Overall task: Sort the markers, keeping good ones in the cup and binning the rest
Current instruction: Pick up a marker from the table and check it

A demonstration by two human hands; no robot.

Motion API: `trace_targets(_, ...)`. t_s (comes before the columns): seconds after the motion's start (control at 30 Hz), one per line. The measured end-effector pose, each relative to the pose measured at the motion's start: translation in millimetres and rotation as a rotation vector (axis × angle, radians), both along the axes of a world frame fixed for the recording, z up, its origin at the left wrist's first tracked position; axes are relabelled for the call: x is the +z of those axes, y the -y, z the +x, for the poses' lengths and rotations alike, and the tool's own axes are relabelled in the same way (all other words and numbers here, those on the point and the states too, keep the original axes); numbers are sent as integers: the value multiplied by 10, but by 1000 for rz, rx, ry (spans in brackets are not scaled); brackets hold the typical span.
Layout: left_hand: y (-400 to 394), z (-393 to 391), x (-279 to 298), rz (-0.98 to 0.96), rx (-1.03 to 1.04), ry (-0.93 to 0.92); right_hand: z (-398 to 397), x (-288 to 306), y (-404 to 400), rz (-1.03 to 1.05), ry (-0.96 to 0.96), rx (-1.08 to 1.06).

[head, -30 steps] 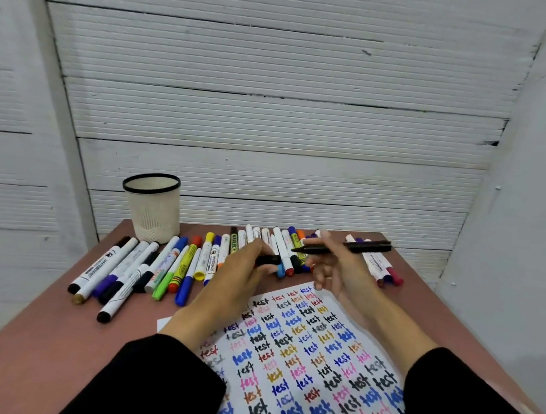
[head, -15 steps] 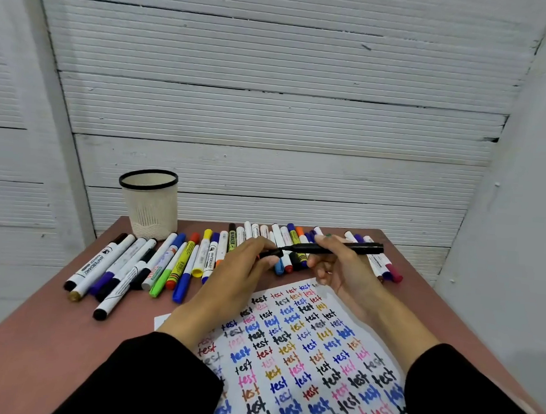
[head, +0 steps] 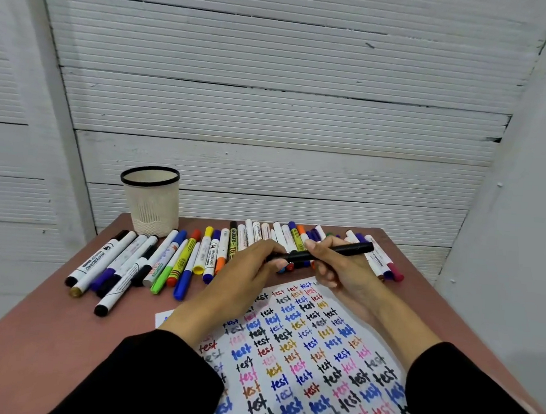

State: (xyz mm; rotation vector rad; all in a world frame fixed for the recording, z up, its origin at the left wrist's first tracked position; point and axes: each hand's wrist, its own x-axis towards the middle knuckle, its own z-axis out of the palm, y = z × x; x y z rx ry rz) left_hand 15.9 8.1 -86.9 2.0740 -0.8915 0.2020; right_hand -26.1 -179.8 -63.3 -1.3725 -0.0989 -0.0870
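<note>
Above the test sheet [head: 302, 364], both hands [head: 244, 279] [head: 341, 273] pinch a black marker [head: 326, 252] (cap at 9 o'clock); a hard tug risks flinging it.

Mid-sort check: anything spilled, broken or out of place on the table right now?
Nothing stands out. The cup stands upright at the back left, the markers lie in a loose row, and the test sheet lies flat. Both hands, left and right, hold a black marker above the sheet.

Head view, above the table [head: 30, 335], facing forward and down, close
</note>
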Motion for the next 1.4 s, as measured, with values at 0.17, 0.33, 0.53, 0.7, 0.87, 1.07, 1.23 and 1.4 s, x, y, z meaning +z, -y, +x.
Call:
trace_targets(0.17, 24, 5, -48, 43, -41, -86, -22, -72, -77, -55, -38, 98)
trace_targets(0.33, -80, 39, 76, -5, 55, -10, 37, -19, -10, 10, -79, 67)
trace_targets(0.53, -233, 145, 93, 88, 71, -19, 40, -11, 216, -592, 295, -298)
trace_targets(0.7, -186, 79, 141, -71, 109, -18, 70, -182, 104, -1139, 518, -225)
trace_targets(0.87, -188, 76, 225, -291, 273, 94, -22, -153, -122, -1285, 747, -393)
trace_targets(1.07, -224, 97, 211, -278, 291, 126, -81, -130, -200, -1299, 721, -358)
trace_targets(1.23, -248, 123, 199, -266, 277, 115, -107, -138, -219, -1280, 626, -242)
trace_targets(1.4, -245, 114, 192, -250, 139, 30, -123, -80, -193, -1151, 519, -161)
